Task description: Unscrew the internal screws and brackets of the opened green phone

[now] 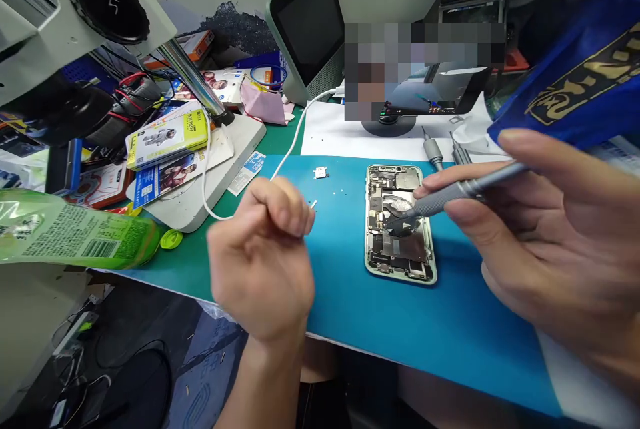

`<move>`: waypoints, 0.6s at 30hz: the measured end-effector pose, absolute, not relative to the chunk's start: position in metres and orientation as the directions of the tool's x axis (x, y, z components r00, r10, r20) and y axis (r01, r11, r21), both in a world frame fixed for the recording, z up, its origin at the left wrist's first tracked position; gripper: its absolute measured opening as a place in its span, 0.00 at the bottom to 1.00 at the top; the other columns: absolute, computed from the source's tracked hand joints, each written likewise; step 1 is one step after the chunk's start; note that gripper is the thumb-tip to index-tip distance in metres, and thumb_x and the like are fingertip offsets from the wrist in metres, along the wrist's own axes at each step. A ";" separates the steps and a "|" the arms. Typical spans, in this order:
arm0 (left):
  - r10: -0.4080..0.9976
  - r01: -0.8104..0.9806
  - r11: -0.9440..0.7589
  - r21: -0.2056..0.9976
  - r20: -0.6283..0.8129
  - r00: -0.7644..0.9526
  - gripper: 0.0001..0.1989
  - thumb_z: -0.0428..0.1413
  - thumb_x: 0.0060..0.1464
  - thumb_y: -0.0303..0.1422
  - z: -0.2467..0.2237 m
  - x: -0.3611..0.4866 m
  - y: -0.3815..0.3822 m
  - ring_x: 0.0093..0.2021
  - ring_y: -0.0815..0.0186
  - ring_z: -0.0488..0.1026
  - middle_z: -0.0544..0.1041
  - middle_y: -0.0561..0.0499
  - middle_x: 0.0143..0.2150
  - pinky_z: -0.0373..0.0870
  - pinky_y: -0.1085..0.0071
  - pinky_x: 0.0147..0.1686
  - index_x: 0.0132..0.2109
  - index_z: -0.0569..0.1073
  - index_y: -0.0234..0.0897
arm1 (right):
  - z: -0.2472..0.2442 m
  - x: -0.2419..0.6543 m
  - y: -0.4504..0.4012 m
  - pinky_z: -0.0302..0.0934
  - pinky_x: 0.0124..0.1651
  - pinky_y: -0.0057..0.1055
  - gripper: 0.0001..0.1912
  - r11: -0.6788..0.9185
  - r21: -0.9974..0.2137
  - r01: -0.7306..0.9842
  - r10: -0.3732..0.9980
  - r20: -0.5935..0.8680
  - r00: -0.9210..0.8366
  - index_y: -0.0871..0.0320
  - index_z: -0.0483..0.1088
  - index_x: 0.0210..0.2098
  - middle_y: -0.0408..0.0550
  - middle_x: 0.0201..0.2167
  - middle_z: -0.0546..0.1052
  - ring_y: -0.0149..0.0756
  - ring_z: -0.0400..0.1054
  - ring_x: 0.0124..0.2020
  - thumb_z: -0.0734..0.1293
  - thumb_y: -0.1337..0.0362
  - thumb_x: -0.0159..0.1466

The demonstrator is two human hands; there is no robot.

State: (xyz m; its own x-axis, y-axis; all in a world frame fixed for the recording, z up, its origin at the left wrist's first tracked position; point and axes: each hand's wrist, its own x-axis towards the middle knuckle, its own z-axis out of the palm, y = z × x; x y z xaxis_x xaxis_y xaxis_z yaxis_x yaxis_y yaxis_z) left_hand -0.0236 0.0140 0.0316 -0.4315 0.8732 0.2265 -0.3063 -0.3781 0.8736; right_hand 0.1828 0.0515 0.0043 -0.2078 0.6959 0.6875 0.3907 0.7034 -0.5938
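Under everything, a wide blue mat (345, 315) was seen. At three o'clock from its middle, the right hand (550, 235) was held, its fingers closed in a pinch. At nine o'clock, the left hand (263, 262) was raised, its fingers curled inward and pressed together. Between both hands, an opened phone (407, 245) was laid on the mat, its inner parts exposed. A grey screwdriver (440, 199) was pinched by the right fingers, its tip directed to eight o'clock over the phone; contact could not be confirmed. At ten o'clock from the phone, a small white piece (320, 173) was seen.
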 end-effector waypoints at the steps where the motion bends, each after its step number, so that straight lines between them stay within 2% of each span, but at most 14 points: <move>1: 0.860 -0.143 -0.383 0.913 0.296 -0.415 0.12 0.51 0.60 0.32 0.025 -0.024 0.008 0.28 0.66 0.59 0.60 0.52 0.26 0.60 0.68 0.29 0.27 0.65 0.39 | 0.006 0.181 0.053 0.81 0.50 0.35 0.35 0.663 -0.658 0.356 0.735 0.663 -0.143 0.32 0.62 0.69 0.38 0.63 0.71 0.34 0.79 0.49 0.70 0.69 0.68; 2: 0.851 0.024 -0.372 0.928 0.351 -0.390 0.10 0.54 0.59 0.30 0.019 -0.023 0.002 0.29 0.67 0.61 0.63 0.53 0.27 0.61 0.68 0.30 0.28 0.67 0.39 | 0.007 0.179 0.055 0.81 0.50 0.36 0.34 0.624 -0.709 0.328 0.770 0.630 -0.102 0.31 0.64 0.67 0.38 0.63 0.70 0.34 0.78 0.49 0.71 0.68 0.67; 3: 0.877 0.192 -0.288 0.938 0.339 -0.340 0.08 0.55 0.59 0.27 0.014 -0.020 -0.003 0.31 0.66 0.64 0.66 0.53 0.29 0.63 0.68 0.32 0.31 0.69 0.40 | 0.009 0.177 0.056 0.82 0.49 0.36 0.33 0.592 -0.752 0.291 0.797 0.599 -0.076 0.32 0.66 0.66 0.38 0.60 0.71 0.35 0.78 0.48 0.73 0.68 0.67; 4: 0.887 0.350 -0.254 0.902 0.361 -0.288 0.06 0.57 0.59 0.27 0.009 -0.017 -0.007 0.33 0.66 0.65 0.69 0.53 0.31 0.64 0.67 0.34 0.33 0.71 0.41 | 0.009 0.177 0.057 0.82 0.47 0.36 0.32 0.557 -0.792 0.250 0.825 0.561 -0.061 0.32 0.67 0.65 0.39 0.56 0.73 0.35 0.78 0.48 0.73 0.67 0.66; 6: 0.904 0.534 -0.228 0.814 0.380 -0.195 0.04 0.59 0.59 0.26 0.004 -0.011 -0.011 0.36 0.65 0.69 0.75 0.53 0.34 0.67 0.66 0.37 0.39 0.74 0.41 | 0.010 0.177 0.059 0.83 0.44 0.35 0.30 0.483 -0.860 0.164 0.875 0.480 -0.057 0.33 0.68 0.63 0.41 0.45 0.76 0.36 0.79 0.47 0.73 0.66 0.66; 9: 0.906 0.606 -0.244 0.757 0.401 -0.135 0.05 0.60 0.61 0.27 0.001 -0.004 -0.013 0.39 0.64 0.72 0.78 0.51 0.38 0.68 0.66 0.38 0.43 0.77 0.40 | 0.007 0.179 0.062 0.83 0.42 0.35 0.28 0.417 -0.904 0.093 0.909 0.413 -0.060 0.37 0.70 0.62 0.42 0.39 0.75 0.37 0.79 0.47 0.73 0.66 0.66; 18: 0.893 0.623 -0.311 0.718 0.445 -0.067 0.06 0.61 0.64 0.27 -0.003 -0.001 -0.010 0.39 0.65 0.75 0.80 0.51 0.39 0.71 0.67 0.39 0.47 0.79 0.37 | 0.004 0.179 0.061 0.82 0.45 0.34 0.27 0.397 -0.915 0.075 0.917 0.392 -0.070 0.36 0.71 0.60 0.41 0.42 0.75 0.36 0.79 0.46 0.75 0.64 0.65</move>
State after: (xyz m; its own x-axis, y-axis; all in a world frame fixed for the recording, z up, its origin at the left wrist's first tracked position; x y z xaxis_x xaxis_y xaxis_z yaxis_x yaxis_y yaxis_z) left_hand -0.0010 -0.0104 -0.0031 -0.0668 0.8929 0.4453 0.6228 -0.3113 0.7178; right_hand 0.1791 0.0610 0.0041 -0.0695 0.9174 0.3918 0.0755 0.3965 -0.9149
